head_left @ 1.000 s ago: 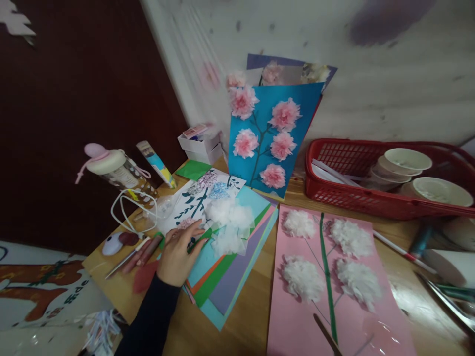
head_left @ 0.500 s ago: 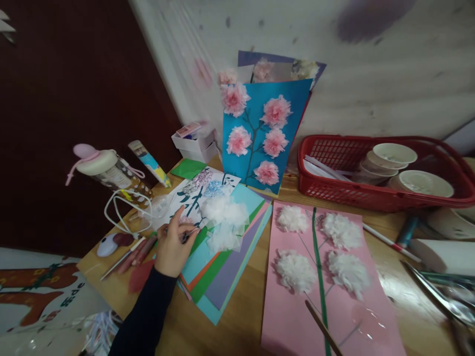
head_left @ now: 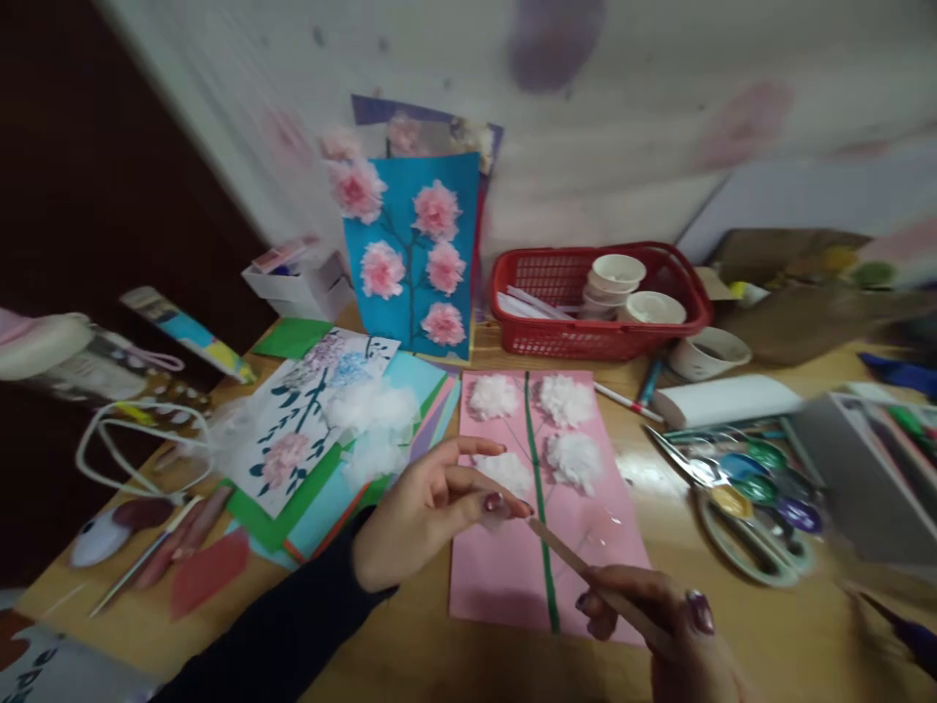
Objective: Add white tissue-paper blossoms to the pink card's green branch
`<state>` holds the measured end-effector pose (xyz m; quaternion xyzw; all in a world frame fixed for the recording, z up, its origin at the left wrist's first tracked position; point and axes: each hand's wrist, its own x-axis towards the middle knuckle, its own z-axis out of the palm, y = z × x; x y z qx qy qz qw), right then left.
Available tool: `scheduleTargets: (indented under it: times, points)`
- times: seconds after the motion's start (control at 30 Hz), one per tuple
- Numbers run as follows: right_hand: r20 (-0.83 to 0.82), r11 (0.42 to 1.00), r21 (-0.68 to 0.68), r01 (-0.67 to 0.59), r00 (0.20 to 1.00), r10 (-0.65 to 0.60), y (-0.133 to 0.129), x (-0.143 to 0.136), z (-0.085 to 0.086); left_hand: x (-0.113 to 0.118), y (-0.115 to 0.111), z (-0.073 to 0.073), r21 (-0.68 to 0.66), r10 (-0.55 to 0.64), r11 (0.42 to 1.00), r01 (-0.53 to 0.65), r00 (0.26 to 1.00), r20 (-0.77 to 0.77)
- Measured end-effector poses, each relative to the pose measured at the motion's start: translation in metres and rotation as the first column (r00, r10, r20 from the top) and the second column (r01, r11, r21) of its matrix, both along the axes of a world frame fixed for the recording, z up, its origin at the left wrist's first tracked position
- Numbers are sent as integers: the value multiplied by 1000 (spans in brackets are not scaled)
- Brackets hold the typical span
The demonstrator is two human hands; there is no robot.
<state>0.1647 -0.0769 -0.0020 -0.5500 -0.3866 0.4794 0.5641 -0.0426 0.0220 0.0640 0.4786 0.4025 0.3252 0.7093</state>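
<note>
My left hand [head_left: 421, 513] is over the pink card [head_left: 487, 576], thumb and fingers closed in a pinch on a small, see-through piece of white tissue paper, mostly hidden by the fingers. My right hand [head_left: 677, 620] grips a slim wooden stick [head_left: 575, 561]; its tip meets or nearly meets the left fingertips. On the card, a green painted stem [head_left: 538, 469] runs between several fluffy white paper flowers [head_left: 575, 464], one partly behind my left hand. A glossy clear patch [head_left: 607, 527] lies at the card's right. Thin white tissue sheets [head_left: 373, 415] rest on the coloured paper stack [head_left: 421, 376].
Behind stands a blue card with pink flowers [head_left: 410, 254], beside a red basket [head_left: 571, 342] holding paper cups [head_left: 619, 273]. Scissors [head_left: 753, 547] and a paint palette [head_left: 761, 469] lie at right. A white cable [head_left: 109, 420], pens and a bottle [head_left: 65, 356] are at left.
The view has swung right. My left hand has left the tissue sheets on the paper stack and come over the pink card. My right hand, holding the stick, has come into view.
</note>
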Motion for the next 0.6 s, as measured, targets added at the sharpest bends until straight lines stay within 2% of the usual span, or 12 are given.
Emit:
scheduleTargets:
  times: [0.13, 0.2, 0.3, 0.43, 0.6]
  points:
    - [-83, 999, -23, 49, 995, -51, -5, 11, 1, 33, -5, -6, -116, -121, 984, 134, 986, 112]
    - [-95, 996, -32, 80, 992, -83, -7, 14, 1, 47, -9, -10, -203, -129, 966, 162, 977, 167]
    - [-129, 998, -47, 47, 990, -53, -8, 16, 2, 61, -14, -18, -278, -114, 947, 164, 976, 187]
    - [-202, 998, -46, 49, 978, -57, -8, 13, 10, 67, -17, -29, -297, -82, 947, 125, 985, 152]
    - [-161, 993, -36, 111, 980, -115, -5, 12, 17, 67, -15, -33, -288, -68, 952, 101, 990, 120]
